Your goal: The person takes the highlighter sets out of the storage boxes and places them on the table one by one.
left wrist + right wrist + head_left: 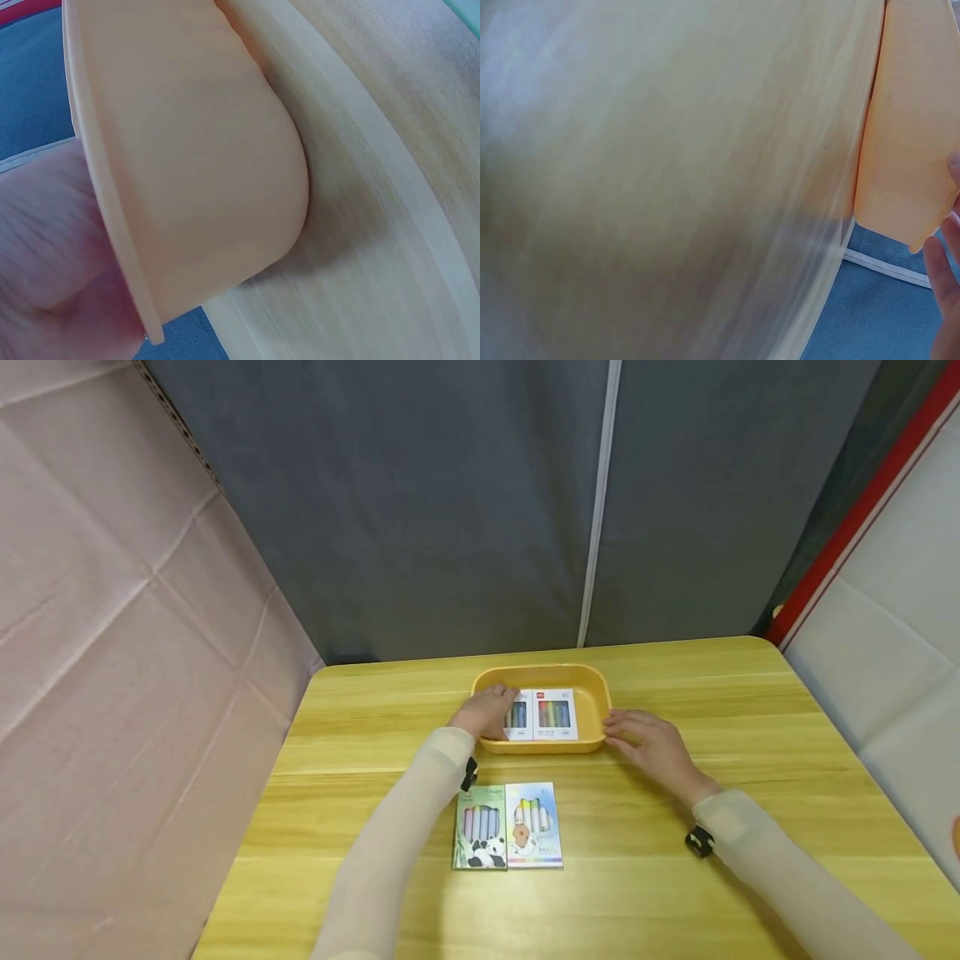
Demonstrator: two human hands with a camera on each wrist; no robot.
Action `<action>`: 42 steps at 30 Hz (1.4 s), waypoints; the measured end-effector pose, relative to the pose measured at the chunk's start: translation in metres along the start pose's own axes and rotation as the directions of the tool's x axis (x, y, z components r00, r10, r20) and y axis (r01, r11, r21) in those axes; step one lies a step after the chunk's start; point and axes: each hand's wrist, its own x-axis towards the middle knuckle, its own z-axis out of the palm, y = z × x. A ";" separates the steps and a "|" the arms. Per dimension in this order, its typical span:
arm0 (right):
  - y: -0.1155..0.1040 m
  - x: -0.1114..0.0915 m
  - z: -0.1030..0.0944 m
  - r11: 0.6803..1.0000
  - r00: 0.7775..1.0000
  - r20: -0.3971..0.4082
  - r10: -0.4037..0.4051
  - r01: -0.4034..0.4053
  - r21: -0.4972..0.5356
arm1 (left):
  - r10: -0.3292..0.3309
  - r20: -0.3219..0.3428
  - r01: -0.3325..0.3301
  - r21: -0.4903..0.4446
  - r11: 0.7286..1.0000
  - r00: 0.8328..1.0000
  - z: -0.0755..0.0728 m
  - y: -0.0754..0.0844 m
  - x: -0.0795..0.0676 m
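Yellow tray [555, 747] sits on the wood-grain table [322, 777], toward the far edge, with two window-front white boxes inside, side by side: left white box [517, 718], partly covered by fingers, and right white box [555, 716], in full view. Left hand [486, 711] reaches over the tray's left end, fingers inside at the left white box; whether it's gripping or just resting there, can't tell, since the left wrist view mostly gets the tray's outer wall. Right hand [651, 750] is at the tray's right end, fingers loosely extended, tips touching the rim, no clenching. Nearer the person, panda box [480, 827] (green) and bear box [534, 825] (pale blue) lie flat, side by side, just in front of the tray. Pale sleeves, black strap [699, 842] at right wrist. Dark grey curtain [450, 510] behind the table.
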 end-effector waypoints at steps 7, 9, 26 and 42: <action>0.000 0.000 0.000 1.000 1.000 -0.002 -0.002 0.002 0.001 | -0.012 0.014 0.013 -0.045 0.999 1.000 0.000 -0.001 0.000; 0.000 0.000 0.000 1.000 1.000 -0.002 -0.001 0.001 0.006 | -0.014 0.018 0.015 -0.049 0.999 1.000 0.000 -0.001 0.001; 0.002 -0.001 0.001 1.000 1.000 0.003 0.010 -0.010 0.017 | 0.020 -0.027 -0.021 -0.046 0.999 0.999 0.003 -0.003 0.005; 0.001 -0.001 -0.002 1.000 1.000 0.012 0.028 -0.028 0.011 | 0.043 -0.073 -0.044 -0.006 0.999 0.996 0.001 -0.006 0.006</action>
